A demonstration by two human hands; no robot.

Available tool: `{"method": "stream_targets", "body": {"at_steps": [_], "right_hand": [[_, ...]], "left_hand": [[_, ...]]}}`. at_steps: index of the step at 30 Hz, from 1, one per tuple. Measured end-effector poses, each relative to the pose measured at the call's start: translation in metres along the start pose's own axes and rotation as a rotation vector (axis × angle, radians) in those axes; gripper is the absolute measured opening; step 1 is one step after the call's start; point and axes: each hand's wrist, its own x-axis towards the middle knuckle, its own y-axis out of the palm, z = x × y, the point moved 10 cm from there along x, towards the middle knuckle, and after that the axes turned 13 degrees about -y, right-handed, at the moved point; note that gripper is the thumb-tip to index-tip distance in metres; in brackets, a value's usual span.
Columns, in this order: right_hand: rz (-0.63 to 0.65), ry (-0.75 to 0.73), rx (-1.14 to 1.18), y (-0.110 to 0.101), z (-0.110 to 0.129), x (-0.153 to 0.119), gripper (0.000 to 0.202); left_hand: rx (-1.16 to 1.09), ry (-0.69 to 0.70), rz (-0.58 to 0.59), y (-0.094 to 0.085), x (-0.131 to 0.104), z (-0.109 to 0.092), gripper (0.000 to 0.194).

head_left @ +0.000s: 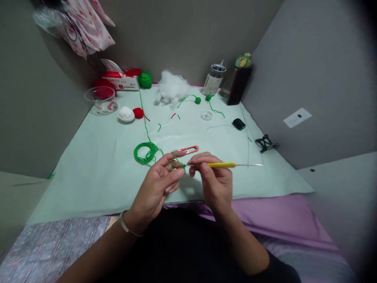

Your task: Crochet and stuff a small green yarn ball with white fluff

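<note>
My left hand (pixel 160 179) pinches a small piece of green yarn work (pixel 183 166) between thumb and fingers, with a strand looped over its raised index finger. A crochet hook with a yellow handle (pixel 222 165) is held in my right hand (pixel 216 182), its metal tip at the green stitches. From my left hand the strand runs toward a loose coil of green yarn (pixel 143 153) on the pale cloth. Just behind my fingers lies an orange-red snips-like tool (pixel 193 149), partly hidden by my left index finger.
White stuffing (pixel 172 88) and two small green balls (pixel 198 100) lie at the back. Red yarn (pixel 138 113), a white ball (pixel 126 114) and a plastic tub (pixel 103 103) are at left. A pen jar (pixel 212 82), bottle (pixel 229 80) and black clip (pixel 265 143) stand or lie at right.
</note>
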Motion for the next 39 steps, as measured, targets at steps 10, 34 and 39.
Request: {"method": "stream_targets", "body": {"at_steps": [10, 34, 39], "right_hand": [[0.191, -0.273, -0.416, 0.015, 0.028, -0.006, 0.030], [0.095, 0.011, -0.080, -0.004, 0.007, 0.001, 0.020], [0.381, -0.536, -0.608, 0.031, 0.046, -0.012, 0.032]], "left_hand": [[0.052, 0.076, -0.096, -0.005, -0.001, -0.001, 0.035], [0.111, 0.054, -0.063, -0.007, -0.003, -0.005, 0.022], [0.085, 0.083, -0.095, -0.008, -0.004, -0.003, 0.041]]}}
